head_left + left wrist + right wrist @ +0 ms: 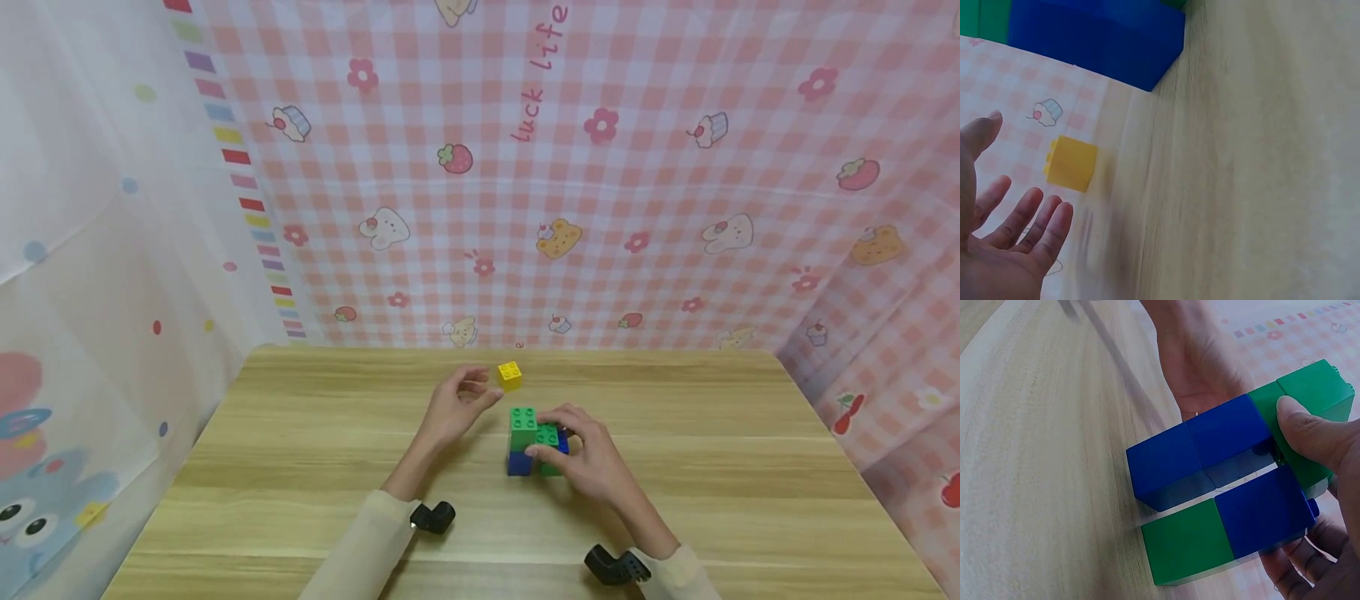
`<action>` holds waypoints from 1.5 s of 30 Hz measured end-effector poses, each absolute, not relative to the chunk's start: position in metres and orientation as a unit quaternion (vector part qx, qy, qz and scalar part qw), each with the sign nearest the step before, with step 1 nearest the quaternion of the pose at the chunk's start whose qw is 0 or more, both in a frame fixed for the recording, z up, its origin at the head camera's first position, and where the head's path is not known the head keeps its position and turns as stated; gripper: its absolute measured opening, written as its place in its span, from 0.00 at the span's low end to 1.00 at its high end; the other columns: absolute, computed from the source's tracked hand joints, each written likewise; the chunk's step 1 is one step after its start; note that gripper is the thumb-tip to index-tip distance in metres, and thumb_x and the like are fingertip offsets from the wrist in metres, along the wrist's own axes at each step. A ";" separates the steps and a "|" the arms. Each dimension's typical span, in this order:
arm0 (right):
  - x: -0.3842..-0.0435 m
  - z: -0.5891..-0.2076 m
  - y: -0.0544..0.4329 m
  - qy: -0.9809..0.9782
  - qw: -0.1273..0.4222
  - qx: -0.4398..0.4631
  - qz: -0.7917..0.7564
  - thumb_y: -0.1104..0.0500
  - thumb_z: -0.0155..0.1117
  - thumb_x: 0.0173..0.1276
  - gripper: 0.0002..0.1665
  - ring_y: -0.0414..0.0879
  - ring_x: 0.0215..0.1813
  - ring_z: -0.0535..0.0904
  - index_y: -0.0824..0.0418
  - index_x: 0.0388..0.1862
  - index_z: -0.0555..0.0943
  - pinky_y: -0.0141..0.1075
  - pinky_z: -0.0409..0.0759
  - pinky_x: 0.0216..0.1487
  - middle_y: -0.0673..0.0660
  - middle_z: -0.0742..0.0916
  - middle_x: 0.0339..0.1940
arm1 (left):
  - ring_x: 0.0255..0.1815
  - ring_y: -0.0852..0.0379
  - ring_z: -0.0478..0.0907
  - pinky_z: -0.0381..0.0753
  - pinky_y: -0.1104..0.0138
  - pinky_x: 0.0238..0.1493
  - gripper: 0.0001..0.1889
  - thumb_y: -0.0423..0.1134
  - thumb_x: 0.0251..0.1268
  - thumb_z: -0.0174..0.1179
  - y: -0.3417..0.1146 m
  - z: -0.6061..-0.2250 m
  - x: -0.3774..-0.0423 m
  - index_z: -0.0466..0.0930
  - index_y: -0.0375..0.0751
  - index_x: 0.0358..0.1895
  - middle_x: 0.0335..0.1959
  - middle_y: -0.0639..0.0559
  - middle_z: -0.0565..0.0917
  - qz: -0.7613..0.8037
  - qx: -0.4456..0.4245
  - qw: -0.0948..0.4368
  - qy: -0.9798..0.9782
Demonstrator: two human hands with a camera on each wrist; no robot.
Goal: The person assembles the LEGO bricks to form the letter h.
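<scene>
A building-block structure [522, 435] of green and blue bricks stands on the table. My right hand [590, 457] grips its upper part. In the right wrist view the thumb presses a green brick [1300, 447] that spans two columns. One column has stacked blue bricks [1199, 453]; the other has a green brick [1188, 540] below a blue brick [1263, 509]. Another green brick [1319, 387] tops the taller column. My left hand [453, 411], fingers loosely spread and holding nothing, is just left of a yellow brick [510, 377]. A small gap separates them in the left wrist view.
The wooden table [300, 467] runs back to a pink checked cloth [480, 208] hanging behind it. A white patterned curtain [112, 250] hangs at the left. Black wrist cameras sit on both forearms.
</scene>
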State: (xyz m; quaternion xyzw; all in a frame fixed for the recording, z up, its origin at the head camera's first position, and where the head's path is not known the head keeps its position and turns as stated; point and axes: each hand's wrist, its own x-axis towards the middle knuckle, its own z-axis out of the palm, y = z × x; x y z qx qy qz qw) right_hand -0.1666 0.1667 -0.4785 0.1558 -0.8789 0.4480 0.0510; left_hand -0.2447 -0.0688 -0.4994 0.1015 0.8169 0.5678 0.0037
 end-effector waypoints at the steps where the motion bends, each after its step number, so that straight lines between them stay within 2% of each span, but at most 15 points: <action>1: -0.167 -0.479 0.167 -0.879 0.051 0.156 0.448 0.47 0.78 0.62 0.22 0.40 0.50 0.79 0.47 0.54 0.86 0.35 0.83 0.52 0.43 0.87 0.48 | 0.59 0.48 0.80 0.84 0.54 0.62 0.31 0.52 0.67 0.69 -0.068 -0.500 -0.246 0.75 0.43 0.68 0.60 0.44 0.82 0.566 0.100 0.007 0.818; 6: -0.167 -0.479 0.167 -0.876 0.052 0.161 0.452 0.47 0.78 0.62 0.22 0.40 0.50 0.79 0.47 0.54 0.85 0.35 0.83 0.52 0.43 0.87 0.48 | 0.60 0.47 0.80 0.83 0.53 0.63 0.33 0.53 0.64 0.71 -0.065 -0.503 -0.255 0.74 0.45 0.69 0.61 0.45 0.81 0.564 0.091 0.017 0.820; 18: -0.167 -0.479 0.167 -0.877 0.049 0.157 0.452 0.48 0.78 0.61 0.22 0.39 0.50 0.79 0.47 0.54 0.86 0.35 0.82 0.52 0.43 0.87 0.47 | 0.61 0.44 0.78 0.80 0.52 0.66 0.35 0.47 0.61 0.75 -0.057 -0.513 -0.277 0.73 0.41 0.70 0.60 0.42 0.81 0.575 0.089 0.023 0.813; 24: -0.168 -0.480 0.167 -0.877 0.045 0.153 0.453 0.46 0.78 0.61 0.22 0.39 0.50 0.79 0.46 0.54 0.86 0.35 0.82 0.52 0.42 0.87 0.47 | 0.59 0.46 0.79 0.81 0.55 0.66 0.35 0.45 0.59 0.76 -0.054 -0.515 -0.284 0.75 0.41 0.68 0.57 0.44 0.82 0.576 0.082 0.020 0.813; 35: -0.168 -0.479 0.168 -0.877 0.052 0.156 0.451 0.46 0.78 0.61 0.22 0.39 0.49 0.79 0.46 0.54 0.86 0.34 0.82 0.51 0.42 0.87 0.47 | 0.56 0.46 0.80 0.83 0.55 0.63 0.31 0.41 0.60 0.75 -0.044 -0.520 -0.291 0.77 0.38 0.65 0.55 0.42 0.83 0.563 0.090 0.012 0.821; 45: -0.168 -0.478 0.168 -0.878 0.048 0.154 0.450 0.46 0.78 0.61 0.22 0.40 0.50 0.79 0.47 0.54 0.86 0.35 0.82 0.52 0.43 0.87 0.48 | 0.51 0.51 0.79 0.83 0.58 0.59 0.23 0.40 0.60 0.75 -0.040 -0.525 -0.292 0.83 0.44 0.59 0.50 0.46 0.85 0.560 0.068 0.007 0.825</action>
